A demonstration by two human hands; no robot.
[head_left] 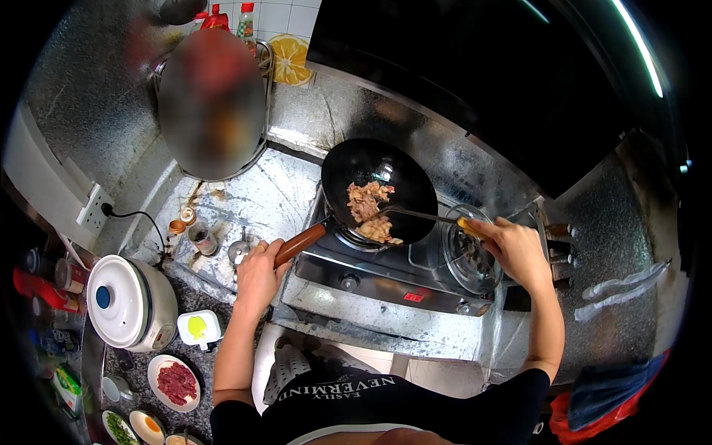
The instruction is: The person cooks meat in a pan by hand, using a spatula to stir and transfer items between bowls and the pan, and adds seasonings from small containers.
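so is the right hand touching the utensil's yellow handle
Touching: the head view shows the right hand closed around the yellow handle, with no gap between them.

Curled in a grip with the left hand [258,274], with its back showing and the left forearm [235,345] stretched behind it. Also gripping with the right hand [513,248], slightly farther forward and turned inward, with the right forearm [546,322] behind it. Probably wrapped fully underneath, though poorly visible from above.

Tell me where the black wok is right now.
In the head view, the black wok is near the centre, over the left part of the stove; its wooden handle runs down and left into the left hand.
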